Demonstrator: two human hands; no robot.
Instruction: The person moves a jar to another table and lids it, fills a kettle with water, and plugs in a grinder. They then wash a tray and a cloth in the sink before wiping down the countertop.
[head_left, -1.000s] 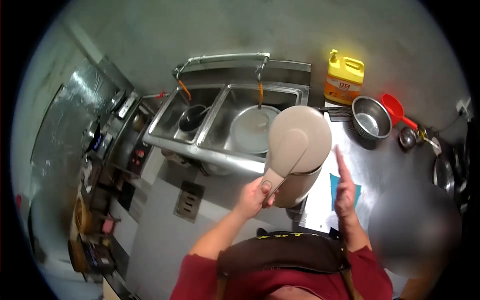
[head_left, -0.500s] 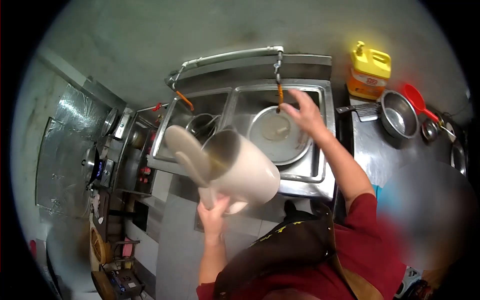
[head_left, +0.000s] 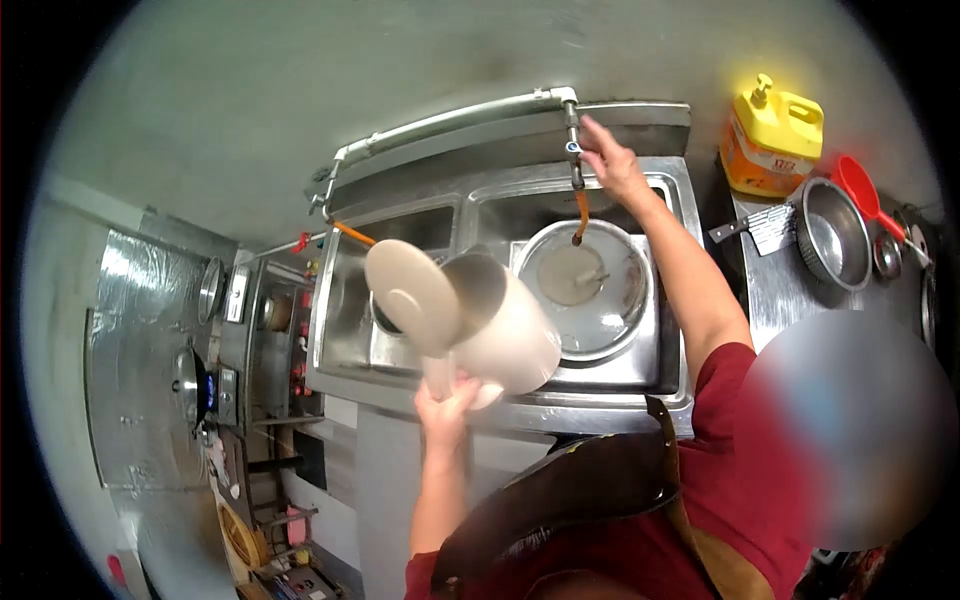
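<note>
Firmly, the left hand (head_left: 447, 402) grips one pitcher (head_left: 512, 345) by its handle. The pitcher tilts above the sink's near edge, its one lid (head_left: 412, 295) swung back, its mouth facing the sink's far left corner. The right hand (head_left: 614, 168), fingers parted, is raised at the sink's back edge, just beside one tap (head_left: 573, 148) (whether it touches, I cannot tell). One pipe (head_left: 450, 122) runs along that back edge, with two orange hoses (head_left: 583, 212) below it. The sink (head_left: 600, 402) has two basins; the right one carries one wide pan (head_left: 615, 325) with pale liquid in it.

Further right, the counter (head_left: 790, 315) bears one yellow jug (head_left: 772, 150) at its back left corner, one spatula (head_left: 772, 230) with its handle over the left edge, one steel bowl (head_left: 835, 235) and, towards the back edge, one red scoop (head_left: 862, 187).
</note>
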